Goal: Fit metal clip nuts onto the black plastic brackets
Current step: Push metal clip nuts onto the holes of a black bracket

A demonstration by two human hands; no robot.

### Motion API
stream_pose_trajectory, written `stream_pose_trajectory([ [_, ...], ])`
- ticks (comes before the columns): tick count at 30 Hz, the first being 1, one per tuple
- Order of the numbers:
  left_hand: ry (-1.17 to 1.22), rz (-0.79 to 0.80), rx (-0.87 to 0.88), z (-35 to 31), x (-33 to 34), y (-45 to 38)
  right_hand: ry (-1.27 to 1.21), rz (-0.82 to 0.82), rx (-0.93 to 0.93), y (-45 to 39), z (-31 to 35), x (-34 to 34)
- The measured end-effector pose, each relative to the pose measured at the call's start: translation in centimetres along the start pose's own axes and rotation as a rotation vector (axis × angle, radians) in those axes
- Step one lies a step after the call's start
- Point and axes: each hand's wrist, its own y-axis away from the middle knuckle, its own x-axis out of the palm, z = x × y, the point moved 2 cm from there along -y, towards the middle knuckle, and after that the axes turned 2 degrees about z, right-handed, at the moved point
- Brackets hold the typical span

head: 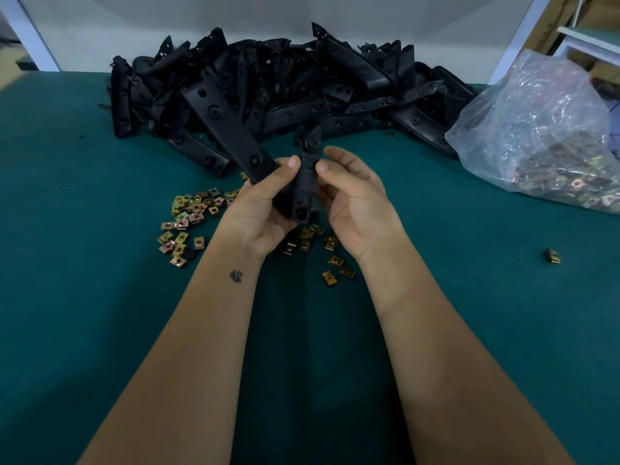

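Single head cam, wide-angle, looks fwd/down, close over green table (84, 297).

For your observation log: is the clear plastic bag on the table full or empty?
Partly full: the plastic bag bulges, with metal clip nuts heaped inside along its bottom.
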Motion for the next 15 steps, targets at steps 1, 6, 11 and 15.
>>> stream_pose_trajectory([
  [1, -0.001, -0.004, 0.000, -0.08, -0.02, 0.07, 0.026, 0.001, -0.018, -0.08, 0.05, -0.09],
  [6, -0.052, -0.017, -0.005, -0.59, -0.35, 0.38, 0.108, 0.066, -0.029, -0.04, 0.39, -0.14],
  [11, -0.082, -0.011, 0.013, -0.99, -0.10, 0.74, 0.092, 0.083, -0.029, 0.03, 0.49, -0.06],
  [15, -0.097, -0.021, 0.042, -0.98, 0.17, 0.77, 0.031, 0.044, -0.033, 0.04, 0.31, 0.40],
])
